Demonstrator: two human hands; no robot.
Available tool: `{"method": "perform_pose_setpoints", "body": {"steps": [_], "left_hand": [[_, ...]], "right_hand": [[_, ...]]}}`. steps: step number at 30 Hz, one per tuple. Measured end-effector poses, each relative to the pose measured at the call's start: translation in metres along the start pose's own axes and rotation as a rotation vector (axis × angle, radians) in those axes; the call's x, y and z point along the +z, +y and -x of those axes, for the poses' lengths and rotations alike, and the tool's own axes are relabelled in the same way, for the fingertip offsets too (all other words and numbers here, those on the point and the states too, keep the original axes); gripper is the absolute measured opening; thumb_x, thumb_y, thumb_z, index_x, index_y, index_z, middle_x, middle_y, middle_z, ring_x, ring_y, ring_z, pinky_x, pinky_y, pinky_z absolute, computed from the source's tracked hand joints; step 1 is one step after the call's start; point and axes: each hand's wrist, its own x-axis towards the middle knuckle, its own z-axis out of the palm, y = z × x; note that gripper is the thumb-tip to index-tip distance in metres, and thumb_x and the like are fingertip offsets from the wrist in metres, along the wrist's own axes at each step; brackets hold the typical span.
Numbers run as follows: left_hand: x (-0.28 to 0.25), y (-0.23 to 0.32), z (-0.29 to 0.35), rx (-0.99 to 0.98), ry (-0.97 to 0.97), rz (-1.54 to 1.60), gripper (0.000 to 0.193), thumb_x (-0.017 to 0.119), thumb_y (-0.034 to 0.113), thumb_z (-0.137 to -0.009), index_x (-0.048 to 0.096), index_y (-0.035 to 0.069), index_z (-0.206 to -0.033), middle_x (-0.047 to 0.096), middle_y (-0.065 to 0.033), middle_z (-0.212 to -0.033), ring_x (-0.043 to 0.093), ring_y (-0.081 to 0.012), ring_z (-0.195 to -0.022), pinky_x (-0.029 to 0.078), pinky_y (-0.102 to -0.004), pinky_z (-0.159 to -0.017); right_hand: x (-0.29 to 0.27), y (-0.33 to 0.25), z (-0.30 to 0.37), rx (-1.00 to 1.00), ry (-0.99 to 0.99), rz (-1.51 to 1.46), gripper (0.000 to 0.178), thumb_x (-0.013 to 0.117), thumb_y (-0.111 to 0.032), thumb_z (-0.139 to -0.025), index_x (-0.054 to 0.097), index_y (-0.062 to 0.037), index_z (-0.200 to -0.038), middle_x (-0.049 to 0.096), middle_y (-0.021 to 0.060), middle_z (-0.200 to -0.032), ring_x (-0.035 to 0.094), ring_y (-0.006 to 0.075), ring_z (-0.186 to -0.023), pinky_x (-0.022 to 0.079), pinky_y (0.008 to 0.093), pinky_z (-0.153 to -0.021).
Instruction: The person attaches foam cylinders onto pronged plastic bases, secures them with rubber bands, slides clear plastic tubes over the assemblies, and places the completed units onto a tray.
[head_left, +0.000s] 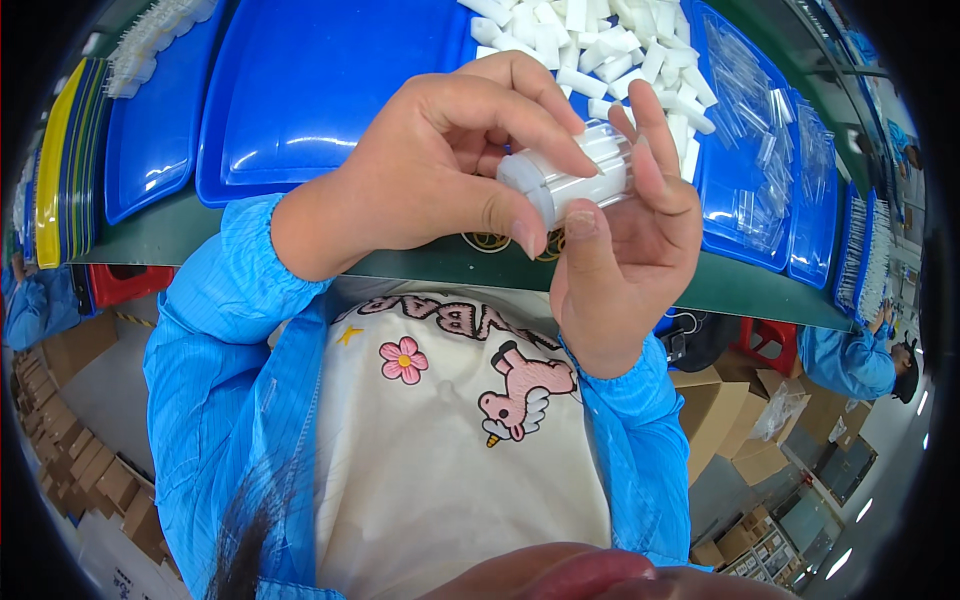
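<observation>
Between my two hands, in front of my chest, is a clear plastic cylinder (612, 172) with white pieces showing inside. It lies on its side, tilted, with a round translucent end toward my left. My left hand (425, 150) is closed round that end, thumb below and fingers above. My right hand (640, 235) grips the other end, its thumb along the lower side and its fingers partly spread behind. Fingers hide part of the cylinder. Just beyond, white foam-like blocks (610, 50) lie heaped on a blue tray.
A large blue tray (290, 90) lies at the left on the green table (420, 262). Right of the blocks, blue trays hold clear plastic tubes (745, 110). White bristly parts (155, 45) sit far left, beside stacked yellow and blue trays (65, 170). Other people (850, 360) work at both sides.
</observation>
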Motion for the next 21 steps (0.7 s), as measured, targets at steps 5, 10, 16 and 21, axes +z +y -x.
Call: {"method": "perform_pose_setpoints", "body": {"steps": [5,10,16,21], "left_hand": [[-0.002,0.0,0.001,0.041,-0.014,-0.041,0.05,0.09,0.027,-0.06,0.073,0.006,-0.102,0.052,-0.0058,-0.118,0.056,-0.017,-0.106,0.049,-0.0302,-0.091],[0.004,0.009,-0.004,0.18,0.008,-0.424,0.039,0.088,0.013,-0.065,0.073,0.007,-0.099,0.052,-0.0076,-0.12,0.057,-0.018,-0.103,0.049,-0.0322,-0.091],[0.008,0.006,-0.006,0.268,-0.009,-0.739,0.05,0.086,0.007,-0.066,0.067,0.01,-0.112,0.049,-0.0097,-0.128,0.056,-0.0189,-0.099,0.054,-0.0297,-0.082],[0.01,0.007,-0.005,0.168,0.025,-0.654,0.066,0.086,0.008,-0.067,0.058,0.01,-0.126,0.048,-0.0089,-0.129,0.057,-0.0204,-0.1,0.056,-0.027,-0.073]], "right_hand": [[-0.004,0.004,-0.003,-0.01,-0.012,-0.036,0.054,0.068,0.014,-0.076,0.053,-0.0048,-0.124,0.033,0.0288,-0.149,0.036,0.0361,-0.138,0.036,0.0473,-0.11],[-0.009,-0.012,-0.013,0.256,-0.034,-0.236,0.052,0.064,0.007,-0.084,0.046,-0.0014,-0.131,0.038,0.0253,-0.145,0.042,0.0329,-0.134,0.04,0.0434,-0.107],[-0.018,-0.012,-0.02,0.347,-0.015,-0.139,0.042,0.057,-0.004,-0.094,0.043,0.002,-0.134,0.053,0.0203,-0.132,0.052,0.0231,-0.121,0.045,0.035,-0.101],[-0.024,-0.009,-0.017,0.38,-0.016,-0.126,0.038,0.054,-0.005,-0.097,0.044,0.0032,-0.132,0.056,0.0201,-0.129,0.057,0.0197,-0.114,0.047,0.0337,-0.097]]}}
